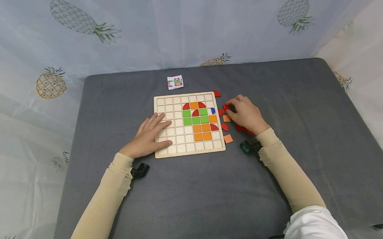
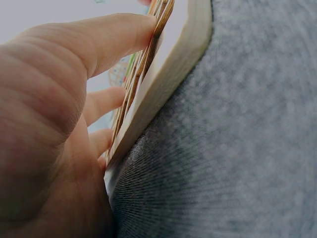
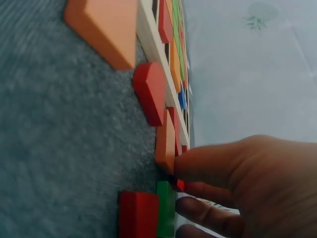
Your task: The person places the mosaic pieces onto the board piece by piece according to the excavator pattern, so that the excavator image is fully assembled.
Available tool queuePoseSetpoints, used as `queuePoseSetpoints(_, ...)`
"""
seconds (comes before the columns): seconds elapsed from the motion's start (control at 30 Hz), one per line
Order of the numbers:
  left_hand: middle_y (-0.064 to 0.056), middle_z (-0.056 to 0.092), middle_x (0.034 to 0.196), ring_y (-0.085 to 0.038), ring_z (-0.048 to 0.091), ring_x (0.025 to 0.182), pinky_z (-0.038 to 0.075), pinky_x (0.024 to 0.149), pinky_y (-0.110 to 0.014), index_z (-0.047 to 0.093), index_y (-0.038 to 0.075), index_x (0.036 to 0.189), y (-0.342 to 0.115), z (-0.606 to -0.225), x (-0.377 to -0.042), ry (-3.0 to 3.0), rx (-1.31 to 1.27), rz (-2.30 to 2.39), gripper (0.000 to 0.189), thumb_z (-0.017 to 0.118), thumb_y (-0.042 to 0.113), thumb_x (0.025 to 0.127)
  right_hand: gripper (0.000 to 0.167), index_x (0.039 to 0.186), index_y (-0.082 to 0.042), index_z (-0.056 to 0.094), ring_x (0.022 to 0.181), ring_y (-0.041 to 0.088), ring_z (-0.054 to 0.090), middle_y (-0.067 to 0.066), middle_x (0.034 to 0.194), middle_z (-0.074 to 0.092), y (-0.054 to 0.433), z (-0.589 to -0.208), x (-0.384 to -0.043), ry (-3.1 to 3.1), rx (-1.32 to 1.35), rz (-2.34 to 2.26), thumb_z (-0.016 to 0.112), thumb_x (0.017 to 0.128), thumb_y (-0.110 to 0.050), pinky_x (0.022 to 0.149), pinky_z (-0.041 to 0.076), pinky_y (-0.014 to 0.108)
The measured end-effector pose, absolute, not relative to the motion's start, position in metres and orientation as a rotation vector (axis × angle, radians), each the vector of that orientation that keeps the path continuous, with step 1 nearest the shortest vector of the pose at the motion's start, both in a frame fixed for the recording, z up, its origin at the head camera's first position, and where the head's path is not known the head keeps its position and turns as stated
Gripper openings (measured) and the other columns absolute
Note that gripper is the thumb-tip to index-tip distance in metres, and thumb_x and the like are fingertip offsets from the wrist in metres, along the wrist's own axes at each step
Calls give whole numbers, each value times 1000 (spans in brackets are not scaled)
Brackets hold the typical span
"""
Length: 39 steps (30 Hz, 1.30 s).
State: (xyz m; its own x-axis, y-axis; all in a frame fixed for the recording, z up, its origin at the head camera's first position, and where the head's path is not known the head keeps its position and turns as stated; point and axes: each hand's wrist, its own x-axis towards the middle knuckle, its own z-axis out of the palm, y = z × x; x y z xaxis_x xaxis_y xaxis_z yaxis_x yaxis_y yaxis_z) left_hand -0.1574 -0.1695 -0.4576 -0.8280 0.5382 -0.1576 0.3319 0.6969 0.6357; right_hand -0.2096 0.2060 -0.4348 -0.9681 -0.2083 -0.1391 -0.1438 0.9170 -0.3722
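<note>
A wooden grid board [image 1: 190, 154] lies flat on the table. My left hand [image 1: 148, 136] rests on its left side with the fingers spread; in the left wrist view the thumb [image 2: 124, 34] touches the grid near the rim. Just off the board's right edge, my right hand [image 1: 248, 116] pinches a small red piece [image 1: 226, 107] between thumb and index finger, the piece mostly hidden in the right wrist view. Beside the thumb lies an orange square tile [image 1: 226, 118]. Green, orange and red tiles and one blue quarter-circle tile [image 1: 213, 110] sit in the board's right half.
A small printed pattern card [image 1: 175, 82] lies behind the board. Loose red pieces [image 1: 224, 127] and another orange tile [image 1: 228, 139] lie along its right edge. Under the right hand are more red pieces [image 1: 240, 128] and a green tile [image 3: 166, 210].
</note>
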Motion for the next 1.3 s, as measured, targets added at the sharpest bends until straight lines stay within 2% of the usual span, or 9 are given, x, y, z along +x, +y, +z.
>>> queuePoseSetpoints(0.2, -2, 6, 173, -25, -6, 161, -5, 128, -54, 35, 20, 159, -170, -458, -158, 2574, 682, 874, 75, 68, 42, 95, 29, 125, -5, 61, 103, 30, 52, 16, 120, 57, 209, -432, -211, 2873, -266, -598, 63, 100, -18, 86, 51, 47)
queuePoseSetpoints(0.4, -3, 7, 173, -26, -6, 161, -5, 128, -54, 35, 21, 159, -170, -458, -158, 2574, 689, 875, 75, 68, 43, 95, 18, 112, -4, 63, 86, 27, 58, 16, 105, 65, 214, -430, -210, 2857, -278, -766, 65, 99, -16, 70, 49, 38)
queuePoseSetpoints(0.53, -3, 7, 173, -26, -6, 161, -4, 127, -54, 36, 21, 158, -170, -458, -158, 2577, 691, 877, 75, 68, 43, 95, 18, 113, -8, 64, 82, 25, 60, 12, 102, 70, 213, -425, -208, 2833, -270, -892, 67, 99, -19, 69, 48, 34)
queuePoseSetpoints(0.77, -3, 7, 173, -26, -6, 161, -5, 127, -55, 36, 20, 158, -170, -458, -158, 2577, 691, 883, 75, 68, 42, 95, 18, 116, -10, 68, 82, 25, 53, 10, 100, 64, 211, -417, -205, 2809, -294, -968, 67, 100, -19, 70, 45, 36)
queuePoseSetpoints(0.97, -3, 7, 173, -26, -5, 161, -5, 128, -54, 36, 20, 158, -169, -458, -157, 2578, 687, 882, 74, 68, 42, 95, 24, 121, -8, 64, 70, 25, 63, 13, 96, 64, 208, -412, -203, 2732, -296, -1044, 67, 99, -16, 64, 52, 36)
queuePoseSetpoints(1.17, -4, 8, 173, -26, -5, 161, -4, 127, -54, 37, 19, 158, -169, -458, -157, 2584, 687, 880, 74, 68, 41, 95, 27, 126, -8, 67, 94, 25, 63, 10, 118, 65, 204, -407, -198, 2695, -441, -974, 64, 99, -9, 82, 53, 40)
queuePoseSetpoints(1.3, -5, 8, 173, -27, -5, 161, -4, 127, -55, 37, 18, 158, -169, -457, -157, 2584, 691, 882, 75, 69, 41, 94, 28, 127, -9, 67, 91, 23, 67, 10, 112, 70, 201, -403, -196, 2627, -465, -959, 64, 100, -13, 79, 55, 37)
